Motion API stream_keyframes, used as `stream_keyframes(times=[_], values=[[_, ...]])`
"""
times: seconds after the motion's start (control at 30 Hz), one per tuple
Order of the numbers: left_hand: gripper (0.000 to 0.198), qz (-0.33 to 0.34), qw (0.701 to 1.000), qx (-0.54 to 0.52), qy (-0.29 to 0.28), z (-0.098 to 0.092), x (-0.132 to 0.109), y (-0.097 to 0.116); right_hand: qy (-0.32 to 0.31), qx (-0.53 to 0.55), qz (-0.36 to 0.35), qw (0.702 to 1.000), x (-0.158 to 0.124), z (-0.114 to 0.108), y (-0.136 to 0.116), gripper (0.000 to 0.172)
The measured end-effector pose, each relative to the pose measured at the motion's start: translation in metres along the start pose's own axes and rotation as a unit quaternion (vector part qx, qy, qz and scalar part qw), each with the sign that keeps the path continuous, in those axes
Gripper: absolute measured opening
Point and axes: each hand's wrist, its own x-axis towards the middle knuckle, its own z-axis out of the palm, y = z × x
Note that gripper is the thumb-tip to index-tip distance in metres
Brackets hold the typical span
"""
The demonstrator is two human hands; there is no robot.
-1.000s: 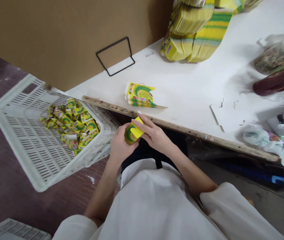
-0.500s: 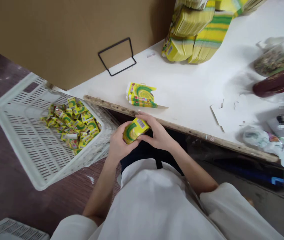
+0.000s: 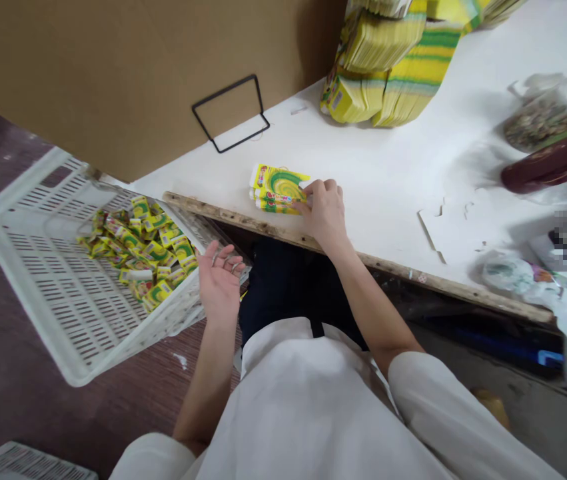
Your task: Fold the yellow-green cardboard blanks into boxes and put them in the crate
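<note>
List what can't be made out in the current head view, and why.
All in the head view:
Bottom layer of the small packs in the white crate: hidden by upper packs.
Whether the right hand pinches or only touches the flat cartons: its fingers cover the contact.
Far ends of the yellow carton stacks: cut off by the top edge.
Small print on the flat cartons: too small.

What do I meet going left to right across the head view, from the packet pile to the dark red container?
Pile of yellow packets → left hand → small stack of yellow-green cartons → right hand → dark red container.
</note>
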Motion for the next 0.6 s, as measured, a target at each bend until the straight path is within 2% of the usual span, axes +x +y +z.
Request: stream_keyframes(times=[0.13, 0.27, 0.33, 0.4, 0.47, 0.5, 0.57, 0.6], values=[[0.048, -0.027, 0.997, 0.052, -0.053, 0.003, -0.005, -0.011, 0.005, 0.080, -0.031, 0.996, -0.003, 0.001, 0.002, 0.013], [0.065, -0.030, 0.987, 0.095, -0.129, 0.013, -0.009, -0.016, 0.003, 0.164, -0.018, 0.986, -0.015, -0.014, -0.012, 0.022], [0.075, -0.010, 0.983, 0.103, -0.151, 0.022, -0.011, -0.015, -0.031, 0.222, -0.026, 0.974, -0.030, -0.022, -0.026, 0.025], [0.080, 0.027, 0.983, 0.112, -0.142, 0.033, -0.013, -0.010, -0.113, 0.284, -0.046, 0.951, -0.051, -0.026, -0.041, 0.027], [0.078, 0.071, 0.984, 0.114, -0.118, 0.043, -0.014, -0.002, -0.231, 0.349, -0.049, 0.907, -0.073, -0.023, -0.055, 0.029], [0.075, 0.091, 0.984, 0.108, -0.106, 0.047, -0.015, 0.002, -0.267, 0.388, -0.035, 0.882, -0.083, -0.020, -0.061, 0.030], [0.066, 0.122, 0.985, 0.085, -0.089, 0.051, -0.014, 0.008, -0.285, 0.451, -0.006, 0.846, -0.100, -0.012, -0.068, 0.036], [0.062, 0.130, 0.986, 0.071, -0.082, 0.052, -0.013, 0.010, -0.282, 0.467, 0.004, 0.838, -0.105, -0.009, -0.070, 0.041]])
